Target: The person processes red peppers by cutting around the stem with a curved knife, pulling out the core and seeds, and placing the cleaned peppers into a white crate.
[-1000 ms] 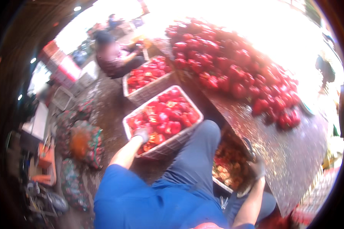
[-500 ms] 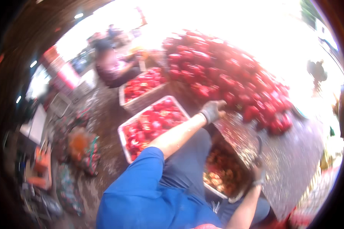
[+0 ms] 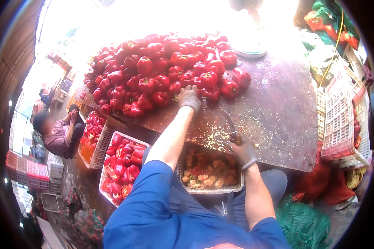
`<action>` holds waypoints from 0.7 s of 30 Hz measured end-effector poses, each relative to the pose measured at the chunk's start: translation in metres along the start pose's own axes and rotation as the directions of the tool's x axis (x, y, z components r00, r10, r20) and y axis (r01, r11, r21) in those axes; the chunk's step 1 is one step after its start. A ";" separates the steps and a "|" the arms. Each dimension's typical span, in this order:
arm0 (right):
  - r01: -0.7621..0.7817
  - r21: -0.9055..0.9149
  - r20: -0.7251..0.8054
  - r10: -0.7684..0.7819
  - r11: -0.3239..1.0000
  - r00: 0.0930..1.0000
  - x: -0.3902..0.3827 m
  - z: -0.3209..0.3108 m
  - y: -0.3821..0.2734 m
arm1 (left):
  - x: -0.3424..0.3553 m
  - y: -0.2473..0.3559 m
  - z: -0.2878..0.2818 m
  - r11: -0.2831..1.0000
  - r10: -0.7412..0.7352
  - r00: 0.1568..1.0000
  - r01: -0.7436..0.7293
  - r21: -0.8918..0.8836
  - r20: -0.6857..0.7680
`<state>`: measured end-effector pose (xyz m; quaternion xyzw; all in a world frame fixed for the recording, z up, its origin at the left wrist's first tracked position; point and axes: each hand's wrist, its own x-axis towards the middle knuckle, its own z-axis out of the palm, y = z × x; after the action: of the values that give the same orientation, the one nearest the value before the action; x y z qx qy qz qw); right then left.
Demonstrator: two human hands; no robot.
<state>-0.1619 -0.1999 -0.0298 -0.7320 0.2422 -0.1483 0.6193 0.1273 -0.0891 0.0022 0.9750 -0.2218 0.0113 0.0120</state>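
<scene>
A large heap of red bell peppers [image 3: 145, 66] covers the far left of the table [image 3: 278, 120]. My left hand [image 3: 190, 98], in a grey glove, reaches to the heap's near edge, fingers bent over a red bell pepper that it mostly hides. My gloved right hand [image 3: 242, 150] is closed round the handle of a curved knife [image 3: 229, 120], its thin hooked blade pointing away over the table. Below the table edge, between my legs, sits a crate [image 3: 214, 191] of pale and brownish cut pepper cores [image 3: 205, 179]. Pale seeds are scattered near the knife.
Left of my left arm stands a white crate [image 3: 102, 182] of red peppers, with another crate [image 3: 106, 143] behind it. A person [image 3: 58, 133] sits beyond. Stacked crates [image 3: 340, 120] stand at the right, and a green net sack [image 3: 303, 220] lies by my right elbow.
My view has swung to the right and steadied. My left hand has moved from over the table's near edge to the pepper heap. The right hand still holds the knife.
</scene>
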 end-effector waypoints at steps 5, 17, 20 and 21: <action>0.013 -0.103 0.005 -0.012 0.995 1.000 0.002 0.000 -0.015 | 0.004 -0.019 0.001 0.994 -0.021 0.992 0.034 -0.106 0.124; -0.168 0.103 0.043 0.165 0.980 0.985 0.011 0.011 -0.001 | -0.105 -0.035 0.017 0.100 0.342 0.938 -0.101 -0.990 -0.061; -0.184 0.077 0.051 0.181 0.980 0.982 0.012 0.014 -0.001 | -0.122 -0.028 0.024 -0.003 0.319 0.948 0.024 -1.000 0.022; -0.125 0.137 -0.002 0.126 0.983 0.992 0.009 0.015 -0.010 | -0.128 -0.022 0.022 -0.039 0.320 0.944 0.092 -0.995 0.075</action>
<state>-0.1450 -0.1908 -0.0237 -0.6702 0.2805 -0.1292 0.6748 0.0218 -0.0141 -0.0236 0.6356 -0.2423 -0.2905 0.6730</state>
